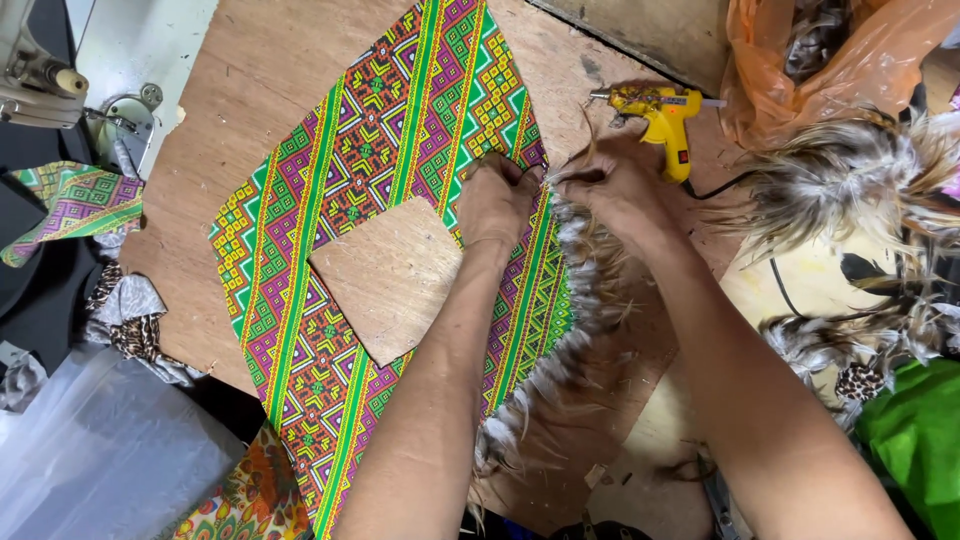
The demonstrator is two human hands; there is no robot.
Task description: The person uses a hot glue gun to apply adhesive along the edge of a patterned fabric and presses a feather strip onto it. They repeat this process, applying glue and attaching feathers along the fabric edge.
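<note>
Hands: left hand [497, 200] and right hand [612, 185] close together, both pinched on a feather at the patterned fabric piece [390, 230]; fabric flat on the plywood board [250, 80]
Progress: feather trim [545, 380] already lines the lower right edge; upper edges bare, judged unfinished
Nearby: yellow glue gun [665, 115] just beyond the right hand; loose feathers [840, 180] to the right

1. We see a yellow glue gun [662, 112] lying on the wooden board [250, 70].
2. We note an orange plastic bag [830, 60] at the top right, holding feathers.
3. We find a sewing machine [45, 75] at the top left.
4. We spot a leopard-print scrap [130, 320] at the board's left edge.
5. We see green material [920, 440] at the right.
</note>
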